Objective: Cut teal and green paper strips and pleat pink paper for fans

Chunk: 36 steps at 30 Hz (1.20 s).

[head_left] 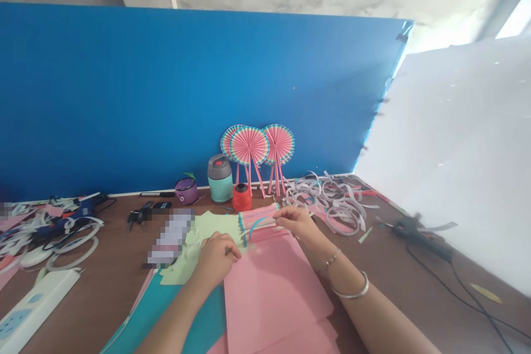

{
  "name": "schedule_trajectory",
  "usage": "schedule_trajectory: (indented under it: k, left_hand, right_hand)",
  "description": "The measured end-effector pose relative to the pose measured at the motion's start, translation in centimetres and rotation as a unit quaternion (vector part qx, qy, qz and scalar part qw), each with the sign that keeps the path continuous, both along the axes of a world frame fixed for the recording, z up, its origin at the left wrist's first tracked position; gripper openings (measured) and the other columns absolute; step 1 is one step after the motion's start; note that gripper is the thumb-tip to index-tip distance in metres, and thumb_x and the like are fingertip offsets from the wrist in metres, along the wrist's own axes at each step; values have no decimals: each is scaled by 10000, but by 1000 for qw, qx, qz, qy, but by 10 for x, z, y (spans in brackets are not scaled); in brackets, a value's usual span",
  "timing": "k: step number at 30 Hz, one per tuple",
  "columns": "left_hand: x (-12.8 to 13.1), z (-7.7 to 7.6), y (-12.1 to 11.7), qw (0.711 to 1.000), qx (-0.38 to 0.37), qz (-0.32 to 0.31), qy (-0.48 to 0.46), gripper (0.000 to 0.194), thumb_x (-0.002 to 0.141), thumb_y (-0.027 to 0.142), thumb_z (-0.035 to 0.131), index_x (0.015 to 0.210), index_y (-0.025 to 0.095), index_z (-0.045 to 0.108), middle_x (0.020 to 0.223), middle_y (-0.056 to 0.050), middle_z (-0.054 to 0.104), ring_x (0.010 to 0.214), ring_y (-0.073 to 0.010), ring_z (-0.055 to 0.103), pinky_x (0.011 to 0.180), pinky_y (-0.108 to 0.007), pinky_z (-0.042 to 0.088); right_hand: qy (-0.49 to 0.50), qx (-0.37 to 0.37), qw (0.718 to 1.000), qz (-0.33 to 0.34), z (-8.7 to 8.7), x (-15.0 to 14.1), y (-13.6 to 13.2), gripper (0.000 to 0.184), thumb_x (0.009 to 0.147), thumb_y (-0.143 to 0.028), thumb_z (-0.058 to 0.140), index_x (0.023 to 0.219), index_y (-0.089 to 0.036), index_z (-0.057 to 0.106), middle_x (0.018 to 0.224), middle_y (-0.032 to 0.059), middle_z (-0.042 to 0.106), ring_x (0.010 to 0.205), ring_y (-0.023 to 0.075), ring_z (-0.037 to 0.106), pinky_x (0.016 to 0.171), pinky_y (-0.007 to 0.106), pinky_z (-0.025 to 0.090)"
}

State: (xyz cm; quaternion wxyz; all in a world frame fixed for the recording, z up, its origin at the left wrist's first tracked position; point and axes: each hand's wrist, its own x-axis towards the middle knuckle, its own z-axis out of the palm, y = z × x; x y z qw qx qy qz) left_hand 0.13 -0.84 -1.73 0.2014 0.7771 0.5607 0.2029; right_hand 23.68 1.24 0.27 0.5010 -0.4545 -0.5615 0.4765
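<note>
My right hand (295, 222) pinches the end of a thin, curved blue-edged paper strip (258, 225). The strip arcs leftward over a folded pink paper piece (259, 214) with blue edging. My left hand (218, 257) has its fingers curled in at the left edge of the pink paper sheets (274, 287); whatever may be between them is hidden. Under and beyond that hand lies crumpled light green paper (215, 225). Teal paper (203, 321) spreads out below the left forearm.
Round pink pleated fans (249, 146) lean on the blue partition (166, 94). Before them stand a teal flask (220, 181), a red container (241, 198) and a purple pot (186, 191). Curled paper offcuts (340, 204) lie right, a power strip (37, 307) left, and a corded black tool (421, 238) far right.
</note>
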Motion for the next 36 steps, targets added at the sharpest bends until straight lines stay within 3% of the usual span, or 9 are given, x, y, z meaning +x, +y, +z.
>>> schedule_trajectory:
  k: [9, 12, 16, 18, 23, 27, 30, 33, 36]
  left_hand:
    - [2, 11, -8, 999, -5, -28, 39, 362, 767, 164, 341, 548, 218, 625, 802, -24, 629, 866, -213, 515, 766, -359, 358]
    - [3, 9, -6, 999, 36, -14, -12, 251, 708, 147, 393, 639, 217, 624, 812, -25, 636, 869, -217, 520, 786, -363, 380]
    - [6, 5, -6, 984, 93, -52, -146, 390, 671, 96, 384, 965, 220, 608, 1050, -39, 618, 1029, -210, 508, 890, -348, 396]
    - [9, 5, -7, 982, 96, -59, -153, 377, 667, 92, 391, 944, 217, 615, 1065, -43, 614, 1045, -210, 509, 904, -344, 395]
    - [12, 4, -10, 994, 27, -32, -103, 301, 748, 165, 418, 951, 240, 628, 754, -6, 643, 795, -196, 588, 828, -355, 430]
    - [11, 7, -13, 984, 35, -41, -167, 417, 752, 192, 444, 1156, 218, 541, 1129, -67, 599, 1102, -227, 500, 948, -372, 382]
    - [11, 16, -18, 968, -45, -102, -226, 578, 736, 162, 418, 1309, 233, 400, 1369, -48, 427, 1259, -216, 365, 1022, -374, 323]
    - [13, 22, -23, 951, -109, -150, -249, 643, 694, 124, 413, 1323, 248, 369, 1394, -21, 396, 1277, -205, 338, 1036, -369, 305]
    - [17, 22, -26, 959, -85, -133, -235, 542, 691, 136, 453, 1222, 242, 446, 1261, -36, 504, 1174, -196, 432, 993, -350, 345]
  right_hand:
    - [102, -35, 994, 5, 4, -1, -4, 108, 619, -259, 706, 669, -163, 708, 580, 4, 602, 570, 104, 493, 572, 248, 356]
    - [120, -50, 991, 22, 3, -2, -3, 117, 588, -241, 732, 680, -174, 707, 612, 0, 617, 581, 104, 504, 588, 254, 363]
    - [151, -76, 983, 69, 2, -4, -4, 181, 576, -203, 745, 751, -186, 705, 653, -8, 629, 599, 104, 524, 608, 255, 374]
    - [156, -84, 979, 96, 2, -5, -6, 179, 588, -191, 741, 763, -182, 703, 656, -12, 625, 595, 96, 519, 620, 253, 378]
    - [167, -86, 975, 120, 3, -9, -10, 145, 590, -172, 741, 729, -177, 700, 612, -24, 601, 583, 89, 506, 614, 243, 372]
    - [172, -87, 970, 150, 2, -12, -11, 123, 605, -161, 730, 723, -170, 698, 602, -19, 605, 583, 95, 509, 612, 246, 373]
    - [162, -97, 965, 180, 2, -15, -14, 110, 614, -145, 716, 721, -167, 701, 587, -18, 607, 577, 97, 509, 613, 251, 375]
    - [160, -103, 959, 208, 2, -18, -16, 119, 619, -132, 699, 732, -168, 703, 606, -9, 619, 598, 108, 518, 618, 256, 376]
    - [181, -102, 954, 217, 1, -16, -15, 116, 619, -129, 690, 729, -162, 701, 590, -10, 605, 589, 105, 506, 622, 255, 373]
